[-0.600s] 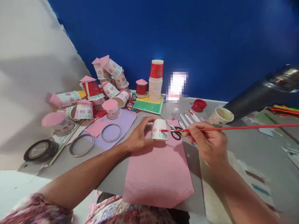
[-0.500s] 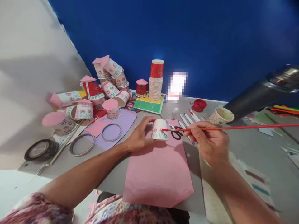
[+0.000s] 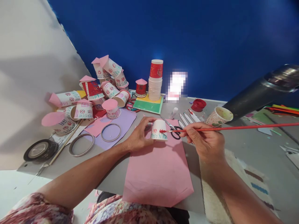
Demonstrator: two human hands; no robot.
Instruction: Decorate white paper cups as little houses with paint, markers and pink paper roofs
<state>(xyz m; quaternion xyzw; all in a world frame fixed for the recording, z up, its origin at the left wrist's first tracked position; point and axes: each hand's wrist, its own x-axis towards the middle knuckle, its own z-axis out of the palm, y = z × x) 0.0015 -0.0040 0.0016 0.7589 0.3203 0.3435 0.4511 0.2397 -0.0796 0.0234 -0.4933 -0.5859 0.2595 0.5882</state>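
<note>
On pink paper, left hand grips upturned cup; right hand pinches red brush, tip at cup wall. Light cup may tip; wet paint may smear.

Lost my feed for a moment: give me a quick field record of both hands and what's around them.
left hand: steadies upturned cup
right hand: holds red brush, tip on cup
cup base: pink paper
behind cup: scissors
left of paper: two rings
far left: pile of pink-roofed cups
</note>
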